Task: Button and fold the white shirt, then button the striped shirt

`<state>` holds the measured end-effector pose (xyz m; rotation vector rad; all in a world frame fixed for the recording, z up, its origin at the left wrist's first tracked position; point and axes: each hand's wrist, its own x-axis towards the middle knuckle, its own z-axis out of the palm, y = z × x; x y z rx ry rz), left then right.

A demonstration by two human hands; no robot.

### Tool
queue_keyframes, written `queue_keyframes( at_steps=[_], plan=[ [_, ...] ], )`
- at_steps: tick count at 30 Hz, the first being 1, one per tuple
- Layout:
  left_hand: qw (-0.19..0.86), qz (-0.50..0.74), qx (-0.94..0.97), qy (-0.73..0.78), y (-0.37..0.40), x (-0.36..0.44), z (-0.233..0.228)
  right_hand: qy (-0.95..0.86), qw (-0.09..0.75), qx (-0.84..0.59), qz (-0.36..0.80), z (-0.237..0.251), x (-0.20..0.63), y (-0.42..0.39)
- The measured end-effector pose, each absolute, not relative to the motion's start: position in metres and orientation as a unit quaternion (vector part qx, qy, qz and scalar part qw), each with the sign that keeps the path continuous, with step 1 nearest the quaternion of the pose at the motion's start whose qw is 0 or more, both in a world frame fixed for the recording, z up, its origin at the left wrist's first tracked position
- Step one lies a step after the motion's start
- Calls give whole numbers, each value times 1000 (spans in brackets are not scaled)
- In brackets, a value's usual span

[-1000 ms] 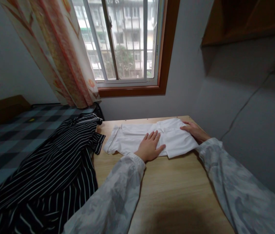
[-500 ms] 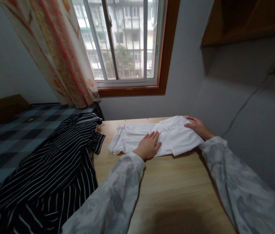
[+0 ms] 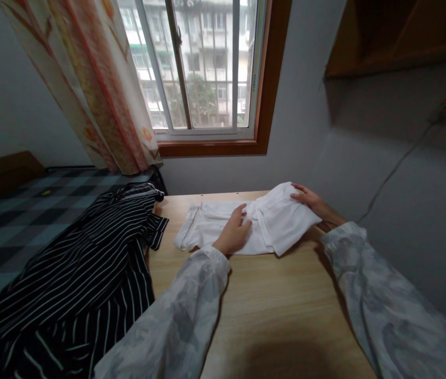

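In the grip of the right hand (image 3: 310,201), the white garment (image 3: 288,223) is matt cloth, softly creased, its surface running smoother under the left hand (image 3: 233,231). Below the grip, the tabletop (image 3: 281,300) looks like smooth, grained wood with a faint sheen. Left of the grip, the striped garment (image 3: 88,252) is wrinkled matt cloth. Beyond it, the window surround (image 3: 273,84) looks like wood, lightly glossy, and the curtain (image 3: 100,95) is printed cloth.

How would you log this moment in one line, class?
left hand: at white garment | right hand: holding its raised right end | surface: wood-grained tabletop | left side: black striped garment
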<state>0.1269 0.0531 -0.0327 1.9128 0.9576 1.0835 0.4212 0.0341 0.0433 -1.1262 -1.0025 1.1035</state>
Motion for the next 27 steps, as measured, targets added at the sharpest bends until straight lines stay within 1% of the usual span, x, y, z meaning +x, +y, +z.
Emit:
queue_keyframes(
  at_steps=[3,8,10,13,17,19,22,24,27],
  plan=[
    [392,421,738,354,52,129,-30,-412,625,-442,494,51,406,27],
    [319,346,823,319,41,129,-22,-399,653,-383,517,58,377,16],
    [317,342,824,322,39,130,-20,-410,662,-360,513,58,363,12],
    [393,391,766,326,43,133,-17,-431,667,-341,504,54,344,6],
    [518,479,627,331,55,132,-4,-470,627,-326,529,42,322,-5],
    [595,461,565,339,61,126,8,-497,594,-316,548,36,313,-12],
    [703,389,488,341,66,116,23,-537,536,-307,575,29,303,-22],
    [719,354,485,351,66,111,29,-568,510,-299,573,28,299,-28],
    [700,335,500,384,64,111,28,-609,498,-294,543,26,298,-30]
  ],
)
